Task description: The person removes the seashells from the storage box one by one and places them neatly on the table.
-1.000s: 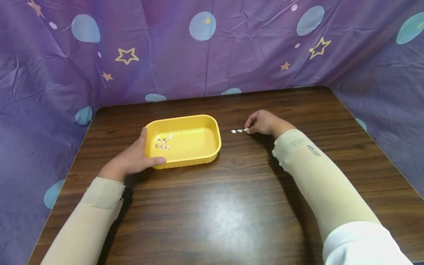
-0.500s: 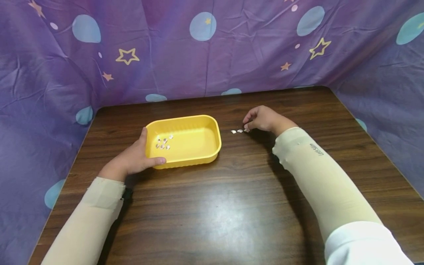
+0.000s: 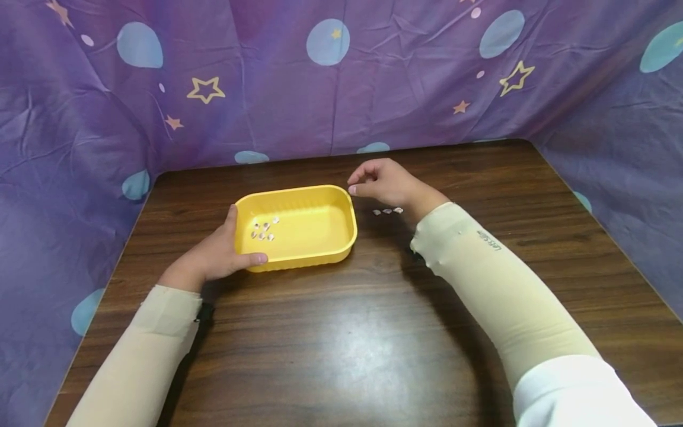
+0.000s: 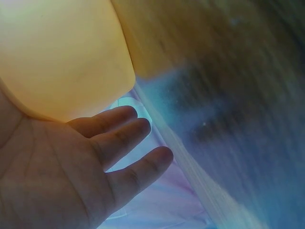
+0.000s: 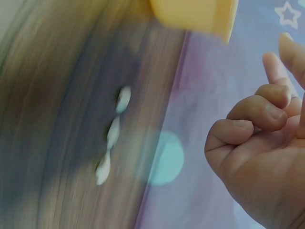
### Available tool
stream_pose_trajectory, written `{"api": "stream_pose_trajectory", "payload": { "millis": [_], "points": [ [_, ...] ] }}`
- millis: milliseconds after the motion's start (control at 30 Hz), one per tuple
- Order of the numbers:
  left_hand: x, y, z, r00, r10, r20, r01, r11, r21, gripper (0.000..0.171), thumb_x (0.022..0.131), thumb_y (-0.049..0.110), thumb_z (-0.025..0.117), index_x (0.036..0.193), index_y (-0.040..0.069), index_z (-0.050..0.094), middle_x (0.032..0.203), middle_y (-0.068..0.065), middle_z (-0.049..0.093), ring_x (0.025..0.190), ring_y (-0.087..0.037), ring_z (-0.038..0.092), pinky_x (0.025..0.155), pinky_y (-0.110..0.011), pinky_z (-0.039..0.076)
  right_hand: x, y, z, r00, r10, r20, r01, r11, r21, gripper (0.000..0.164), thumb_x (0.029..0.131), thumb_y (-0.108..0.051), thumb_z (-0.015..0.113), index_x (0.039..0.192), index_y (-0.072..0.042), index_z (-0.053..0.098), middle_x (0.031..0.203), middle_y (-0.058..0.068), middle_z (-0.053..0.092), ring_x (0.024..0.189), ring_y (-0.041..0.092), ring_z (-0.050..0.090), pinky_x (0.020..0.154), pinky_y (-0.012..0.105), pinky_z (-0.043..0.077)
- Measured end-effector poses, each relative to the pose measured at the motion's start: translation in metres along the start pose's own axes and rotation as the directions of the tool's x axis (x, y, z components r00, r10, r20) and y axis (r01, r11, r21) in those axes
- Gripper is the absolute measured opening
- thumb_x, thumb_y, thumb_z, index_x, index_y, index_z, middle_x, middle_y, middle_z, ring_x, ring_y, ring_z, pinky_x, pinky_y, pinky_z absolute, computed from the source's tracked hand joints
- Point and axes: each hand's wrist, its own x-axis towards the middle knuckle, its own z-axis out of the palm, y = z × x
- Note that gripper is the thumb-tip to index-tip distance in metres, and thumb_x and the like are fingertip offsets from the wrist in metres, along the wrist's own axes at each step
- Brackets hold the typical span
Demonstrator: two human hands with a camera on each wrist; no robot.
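Observation:
A yellow plastic tray stands on the table, with several small whitish seashells at its left end. My left hand holds that end, thumb over the near rim and index finger by the far corner. In the left wrist view its other three fingers stretch out beside the tray wall. At the tray's far right corner hovers my right hand, thumb and index finger apart, the other fingers bent, nothing between them. Three white shells lie end to end in a short row right of the tray.
The brown wooden table has its far edge close against a purple curtain printed with stars and balloon shapes. More curtain hangs at both sides.
My right hand has let go of the third shell in the row and moved left and away to the tray's far right corner. Left hand and tray have stayed put.

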Motion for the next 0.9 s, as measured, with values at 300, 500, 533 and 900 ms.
{"api": "stream_pose_trajectory", "payload": {
  "millis": [300, 500, 533, 900],
  "points": [
    [0.0, -0.001, 0.0, 1.0, -0.006, 0.003, 0.006, 1.0, 0.006, 0.141, 0.088, 0.06, 0.079, 0.162, 0.0, -0.026, 0.162, -0.039, 0.027, 0.13, -0.04, 0.045, 0.118, -0.062, 0.033, 0.012, -0.024, 0.03, 0.995, -0.087, 0.045, 0.083, 0.994, 0.077, 0.015, 0.093, -0.01, 0.08, 0.105, -0.003, 0.078, 0.066, -0.003, 0.049, 0.06, 0.009, 0.042, 0.055, 0.022, 0.035],
    [0.0, 0.0, 0.0, 1.0, -0.001, -0.001, 0.001, 1.0, 0.004, 0.141, 0.088, 0.06, 0.079, 0.162, 0.0, -0.025, 0.16, -0.038, 0.031, 0.127, -0.04, 0.047, 0.116, -0.062, 0.035, 0.016, -0.035, 0.049, 0.99, -0.112, 0.084, 0.102, 0.988, 0.113, 0.018, 0.092, -0.009, 0.081, 0.107, 0.0, 0.077, 0.064, -0.005, 0.046, 0.061, 0.009, 0.041, 0.057, 0.022, 0.035],
    [0.0, 0.0, 0.0, 1.0, 0.0, -0.002, 0.0, 1.0, 0.001, 0.141, 0.088, 0.06, 0.079, 0.162, -0.001, -0.025, 0.16, -0.038, 0.031, 0.127, -0.04, 0.047, 0.116, -0.061, 0.035, 0.016, -0.036, 0.052, 0.99, -0.11, 0.092, 0.099, 0.988, 0.118, 0.02, 0.092, -0.009, 0.081, 0.108, 0.0, 0.076, 0.064, -0.005, 0.045, 0.061, 0.009, 0.041, 0.057, 0.022, 0.035],
    [0.001, -0.001, 0.0, 0.999, 0.032, -0.005, -0.032, 0.999, -0.018, 0.139, 0.089, 0.055, 0.08, 0.162, 0.001, -0.026, 0.164, -0.038, 0.026, 0.135, -0.042, 0.046, 0.117, -0.063, 0.035, 0.023, -0.048, 0.082, 0.978, -0.126, 0.166, 0.112, 0.989, 0.093, 0.019, 0.094, -0.019, 0.08, 0.11, -0.008, 0.078, 0.064, -0.004, 0.046, 0.06, 0.01, 0.041, 0.059, 0.026, 0.038]
  ]
}}
